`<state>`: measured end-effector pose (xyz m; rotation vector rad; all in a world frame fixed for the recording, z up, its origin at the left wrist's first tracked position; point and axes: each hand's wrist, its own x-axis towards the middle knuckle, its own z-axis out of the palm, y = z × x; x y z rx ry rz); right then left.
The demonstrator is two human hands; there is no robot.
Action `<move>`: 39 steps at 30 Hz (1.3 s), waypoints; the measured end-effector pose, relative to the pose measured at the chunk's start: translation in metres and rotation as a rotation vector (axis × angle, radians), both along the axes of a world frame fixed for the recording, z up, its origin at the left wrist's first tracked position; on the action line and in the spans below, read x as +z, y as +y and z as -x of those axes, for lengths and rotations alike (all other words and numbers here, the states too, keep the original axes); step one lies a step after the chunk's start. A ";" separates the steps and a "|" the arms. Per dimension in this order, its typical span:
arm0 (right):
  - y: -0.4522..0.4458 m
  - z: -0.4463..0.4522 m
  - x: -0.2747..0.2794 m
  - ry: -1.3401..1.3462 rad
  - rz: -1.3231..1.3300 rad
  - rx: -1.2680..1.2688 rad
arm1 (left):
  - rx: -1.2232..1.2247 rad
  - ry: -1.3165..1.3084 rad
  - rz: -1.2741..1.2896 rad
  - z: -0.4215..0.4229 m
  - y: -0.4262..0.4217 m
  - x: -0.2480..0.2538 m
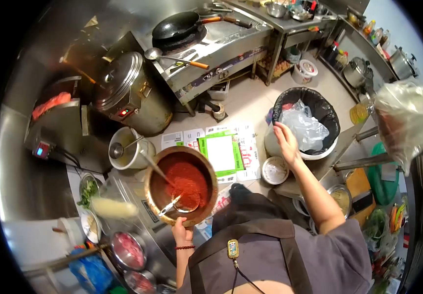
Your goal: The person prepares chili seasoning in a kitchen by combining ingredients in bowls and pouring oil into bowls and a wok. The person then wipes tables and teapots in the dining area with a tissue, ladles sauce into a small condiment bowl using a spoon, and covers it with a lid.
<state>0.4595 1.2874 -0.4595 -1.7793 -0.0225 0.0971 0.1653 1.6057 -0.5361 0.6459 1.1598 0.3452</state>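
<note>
Bowl of red paste, gripped at its rim by the left hand, is best kept level; the right hand is open, empty.

No wording could be read. Print in red, black and green covered the cardboard on the floor, too small to make out. The red display on the large lidded pot and the blue display at far left glowed, their figures illegible.
</note>
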 end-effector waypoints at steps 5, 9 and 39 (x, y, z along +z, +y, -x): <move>0.084 -0.152 -0.080 0.612 -0.486 -0.175 | 0.088 0.082 0.081 -0.056 0.059 -0.002; 0.119 -0.261 -0.124 0.727 -0.555 -0.377 | 0.222 0.067 0.152 -0.106 0.095 -0.030; 0.153 -0.671 -0.376 0.593 -0.737 -0.847 | 0.373 -0.322 0.687 -0.328 0.151 -0.067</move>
